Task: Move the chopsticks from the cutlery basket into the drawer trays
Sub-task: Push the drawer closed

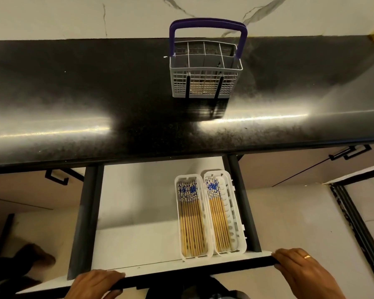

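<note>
Since the chopsticks [191,221] already lie in the two white drawer trays [239,214], packed side by side with their blue-patterned ends pointing away from my fingers, I judge the moving itself to be about finished and the closing of the drawer [138,212] to be the step in hand. The trays sit touching each other on the drawer floor, just beyond my right hand [300,270] and well to the right of my left hand [95,285]. Both hands hold the drawer's front edge, fingers curled over the top of it, clamped on nothing but that dark lip. The cutlery basket [205,83] stands far ahead of my fingers on the black table [73,93], upright, its purple handle [207,23] raised; through the mesh I cannot tell whether any chopsticks remain low inside, so a look there would be wise before I push. The next move, as I see it, calls for an even push from both hands, straight toward the table's front edge, so the drawer does not skew on its dark side rails. The left half of the drawer floor is bare, and nothing stands in the drawer's path.
</note>
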